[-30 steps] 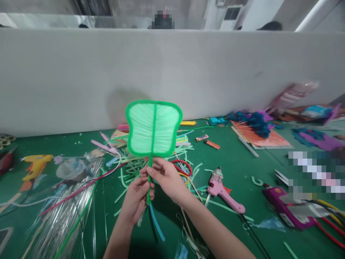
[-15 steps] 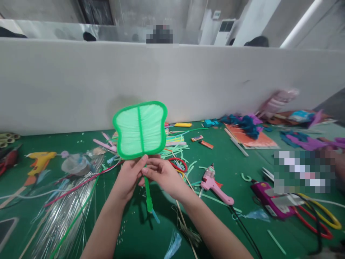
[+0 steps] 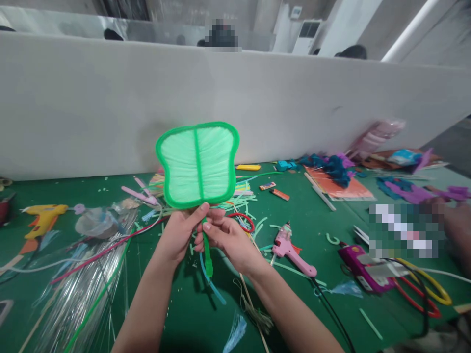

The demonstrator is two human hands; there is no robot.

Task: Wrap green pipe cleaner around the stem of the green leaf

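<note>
A green hand fan (image 3: 217,164) with a wavy outline, a darker rim and a centre rib stands upright before me. Its thin handle points down towards the table. My left hand (image 3: 181,229) pinches the top of the handle, just under the fan's lower edge. Slightly lower, my right hand (image 3: 226,236) has its fingers closed on the same handle. A light blue strip (image 3: 217,292) hangs near the handle's lower end. To the right of my right hand lies a pink glue gun (image 3: 292,251).
On the green table (image 3: 305,314) lie a yellow glue gun (image 3: 44,218), clear plastic strands (image 3: 91,274), cut strips, a purple device (image 3: 364,269) and red-handled scissors (image 3: 415,296). A white partition (image 3: 91,108) stands behind. Another person's hand (image 3: 458,223) is at far right.
The fan has risen a little in view and appears slightly larger, both hands still on its handle. The light blue strip now hangs differently. The view has shifted slightly.
</note>
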